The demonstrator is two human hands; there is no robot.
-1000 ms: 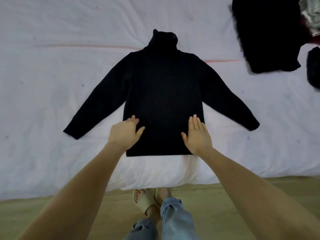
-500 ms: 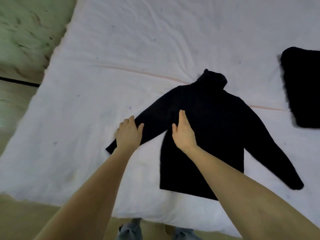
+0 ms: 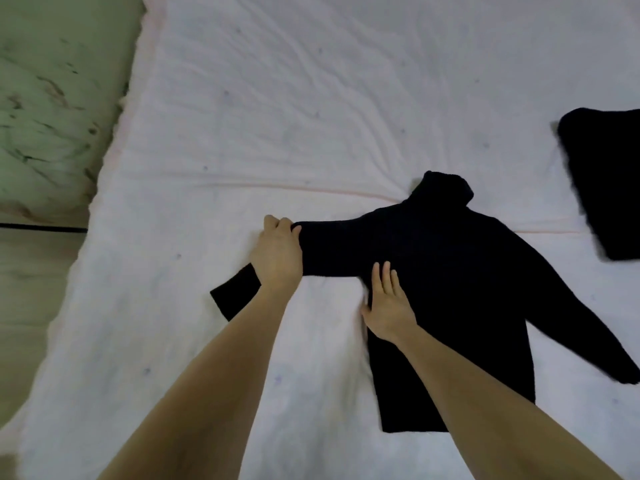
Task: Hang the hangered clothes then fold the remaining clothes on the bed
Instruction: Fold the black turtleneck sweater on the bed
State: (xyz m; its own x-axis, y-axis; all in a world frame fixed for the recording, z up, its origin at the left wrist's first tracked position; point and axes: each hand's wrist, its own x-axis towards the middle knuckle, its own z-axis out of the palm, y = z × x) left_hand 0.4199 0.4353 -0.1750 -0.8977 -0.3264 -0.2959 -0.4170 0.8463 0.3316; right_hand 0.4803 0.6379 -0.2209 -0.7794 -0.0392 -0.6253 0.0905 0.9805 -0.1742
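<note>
The black turtleneck sweater point(image 3: 450, 271) lies flat on the bed point(image 3: 277, 116), mostly unfolded. The left hand point(image 3: 278, 254) grips its left sleeve point(image 3: 332, 247), fingers curled over the fabric, with the cuff trailing below the wrist. The right hand point(image 3: 388, 303) rests flat with straight fingers on the sweater's side, just right of the left hand. The other sleeve, far right of both hands, is still spread out. Beyond it sits a dark garment point(image 3: 606, 181), seemingly already folded. No hangers show, so the hanging step looks finished; folding is underway.
</note>
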